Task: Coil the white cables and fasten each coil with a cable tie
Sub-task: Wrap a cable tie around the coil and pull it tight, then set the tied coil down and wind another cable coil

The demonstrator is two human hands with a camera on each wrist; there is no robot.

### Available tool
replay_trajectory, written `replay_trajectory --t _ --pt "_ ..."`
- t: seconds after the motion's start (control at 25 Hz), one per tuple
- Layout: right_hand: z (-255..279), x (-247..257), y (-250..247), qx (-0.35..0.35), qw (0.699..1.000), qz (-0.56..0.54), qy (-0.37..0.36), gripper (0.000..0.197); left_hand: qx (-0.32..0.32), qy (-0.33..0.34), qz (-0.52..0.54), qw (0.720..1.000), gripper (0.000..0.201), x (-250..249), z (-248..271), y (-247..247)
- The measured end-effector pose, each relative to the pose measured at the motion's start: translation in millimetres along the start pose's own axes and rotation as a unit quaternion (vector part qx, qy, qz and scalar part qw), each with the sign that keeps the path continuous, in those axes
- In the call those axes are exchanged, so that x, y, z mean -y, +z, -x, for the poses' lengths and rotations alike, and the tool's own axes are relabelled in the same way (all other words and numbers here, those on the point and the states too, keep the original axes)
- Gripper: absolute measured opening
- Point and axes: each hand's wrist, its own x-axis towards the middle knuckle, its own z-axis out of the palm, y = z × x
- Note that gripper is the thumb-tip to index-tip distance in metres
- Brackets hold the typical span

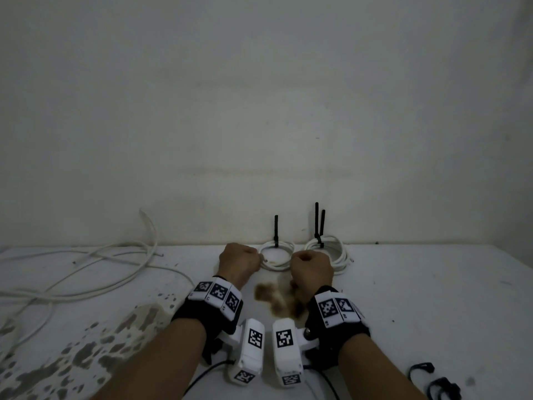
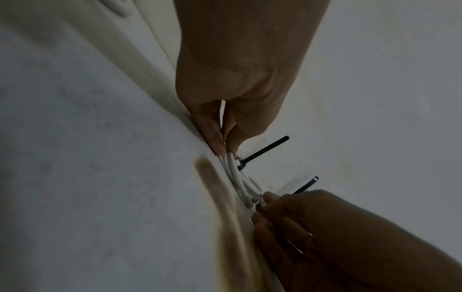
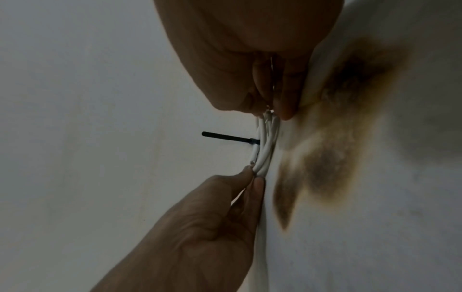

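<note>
A small coil of white cable point(image 1: 278, 266) lies on the white table point(image 1: 418, 287) near the wall. A black cable tie point(image 1: 276, 230) is fastened round its far side, tail pointing up. My left hand point(image 1: 240, 259) pinches the coil's left side, and my right hand point(image 1: 311, 267) pinches its right side. The left wrist view shows my left hand point(image 2: 226, 148) gripping the strands of the coil point(image 2: 237, 175) beside the tie point(image 2: 265, 151). In the right wrist view my right hand point(image 3: 272, 110) pinches the coil point(image 3: 266, 146), with the tie point(image 3: 230, 136) sticking out sideways.
A second tied coil point(image 1: 337, 252) with two black tie tails point(image 1: 318, 223) sits just right of my right hand. Loose white cables point(image 1: 86, 269) sprawl over the table's left. Spare black ties point(image 1: 432, 379) lie at the front right. A brown stain point(image 1: 277, 301) marks the table between my wrists.
</note>
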Motion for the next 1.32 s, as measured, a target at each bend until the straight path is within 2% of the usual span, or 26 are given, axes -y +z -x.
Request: replay_trajectory --t 0.12,0.24,0.36,0.44,0.52,0.6,0.68,0.76,0.88,0.96,1.04,1.16,1.32 --pt "-1.4 1.1 -0.7 0.006 1.0 0.005 -0.003 0.022 0.0 -0.007 0.018 1.0 0.018 1.6 -1.5 0.4" --pt "6.3 8.5 -0.2 0.007 0.999 0.037 -0.022 0.018 0.011 0.006 -0.009 1.0 0.011 1.5 2.7 -0.1" --pt "17.5 16.0 -10.1 0.009 0.994 0.097 -0.051 0.01 0.009 0.018 -0.029 0.999 0.045 -0.2 11.8 -3.3" --pt "24.4 20.0 -19.7 0.023 0.987 0.146 -0.059 0.008 0.009 0.077 -0.153 0.985 0.046 -5.3 23.5 -12.8" --pt "32.4 26.2 -28.8 0.06 0.972 0.216 -0.07 0.014 0.026 0.137 -0.258 0.956 0.037 -10.3 37.5 -25.4" --pt "46.2 37.6 -37.7 0.111 0.939 0.31 -0.095 0.02 0.04 0.179 -0.345 0.921 0.031 -16.0 53.3 -42.7" --pt "67.1 52.7 -42.8 0.166 0.892 0.402 -0.125 0.026 0.055 0.201 -0.435 0.876 0.031 -21.0 70.3 -62.1" --pt "89.4 69.3 -41.9 0.215 0.84 0.468 -0.171 0.031 0.08 0.209 -0.5 0.837 0.03 -28.4 93.1 -84.8" --pt "130.0 95.6 -23.1 0.296 0.763 0.527 -0.23 0.027 0.126 0.203 -0.559 0.794 0.027 -36.5 129.7 -132.7" --pt "160.4 113.8 -4.6 0.363 0.717 0.541 -0.247 0.027 0.15 0.174 -0.568 0.79 0.026 -38.6 149.0 -172.7" --pt "191.9 132.5 16.0 0.41 0.686 0.543 -0.259 0.03 0.148 0.151 -0.569 0.795 0.024 -38.5 165.3 -217.0" --pt "233.3 155.2 55.2 0.435 0.665 0.528 -0.299 0.031 0.116 0.113 -0.568 0.807 0.023 -29.1 186.5 -285.3" --pt "268.7 162.5 108.1 0.452 0.653 0.503 -0.34 0.029 0.083 0.047 -0.549 0.831 0.02 -3.3 206.7 -357.6"
